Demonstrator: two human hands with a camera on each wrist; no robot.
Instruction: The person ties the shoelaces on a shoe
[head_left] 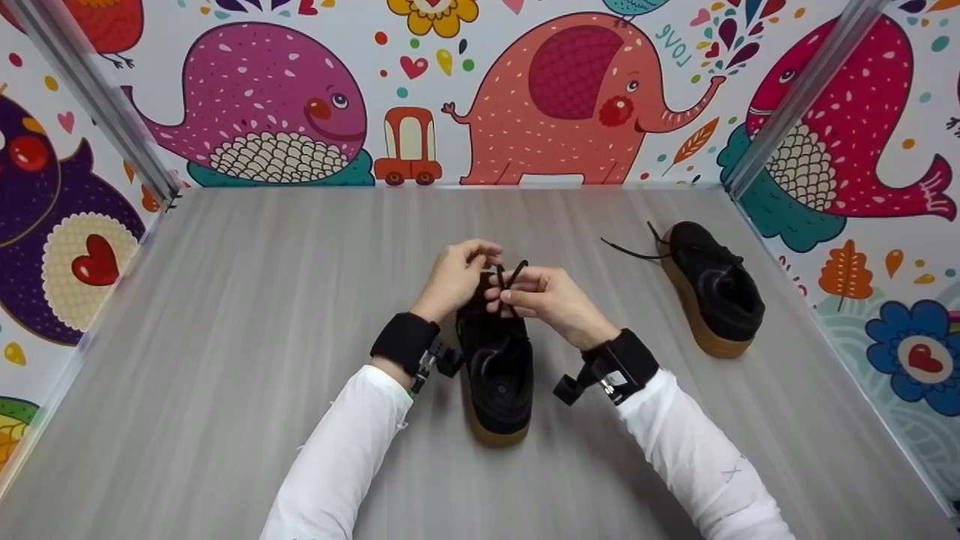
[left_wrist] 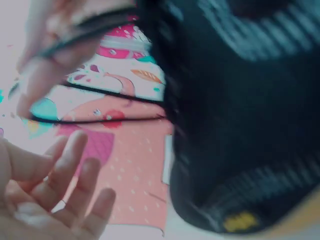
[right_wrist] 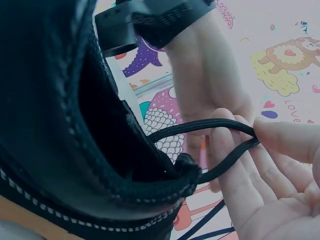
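Note:
A black shoe (head_left: 504, 409) with a tan sole stands on the grey surface, its toe pointing away from me. Above its front, my right hand (head_left: 561, 304) pinches a loop of black shoelace (right_wrist: 200, 123) between thumb and fingers; the loop runs taut from the shoe's tongue area. My left hand (head_left: 452, 279) hovers at the left of the lace near the toe. In the left wrist view its fingers (left_wrist: 82, 182) are spread and loosely bent, with nothing between them. Two lace strands (left_wrist: 115, 121) stretch past just above those fingers.
A second black shoe (head_left: 718, 300) stands at the right, its loose lace (head_left: 630, 250) trailing left. Printed panels with cartoon animals (head_left: 562, 97) border the grey surface (head_left: 247, 300) at the back and sides. Black camera bands (head_left: 405, 343) wrap both wrists.

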